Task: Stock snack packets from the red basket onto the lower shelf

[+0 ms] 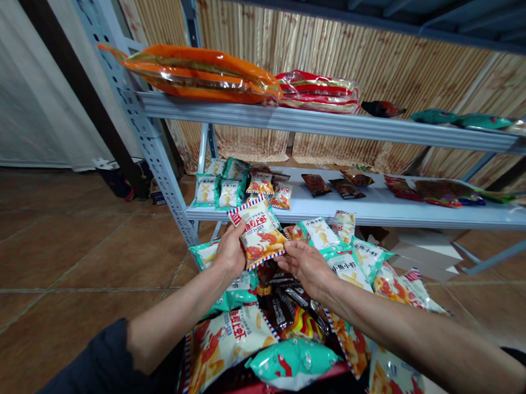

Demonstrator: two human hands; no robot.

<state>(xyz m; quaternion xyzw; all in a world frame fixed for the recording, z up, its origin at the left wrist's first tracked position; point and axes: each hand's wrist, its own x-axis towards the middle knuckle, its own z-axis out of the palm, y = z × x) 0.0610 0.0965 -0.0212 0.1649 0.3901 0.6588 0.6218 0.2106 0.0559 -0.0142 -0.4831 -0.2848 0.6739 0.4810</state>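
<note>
I see both hands raised over a pile (234,341) of snack packets, and between them one white packet with a red-and-blue striped edge (259,231). It is tilted, with its top corner toward 11 o'clock. My left hand (230,251) is closed on its left side, thumb on the front. My right hand (306,263) lies palm down at 4 o'clock from the packet, with the fingertips at its lower right corner. From this angle I cannot tell if they pinch it or only touch it. The two hands are apart, with the packet bridging them.

The pile fills the view from 5 to 7 o'clock, just under the wrists: teal, green-and-white, dark brown and striped packets mixed together.

Behind the held packet, at 12 o'clock, stands a grey metal rack with two shelves in view. On the lower shelf (375,212), at 11 o'clock from the packet, four green-and-white packets (230,192) stand in a group. At 1 o'clock two dark brown packets (316,185) lie flat. On the upper shelf (336,124) there is one big orange bag (198,72) at its left end. One red bag (317,90) touches the orange bag, and two teal packets (434,116) lie far to the right.

The brown tiled floor (69,241) lies at 9 o'clock.
</note>
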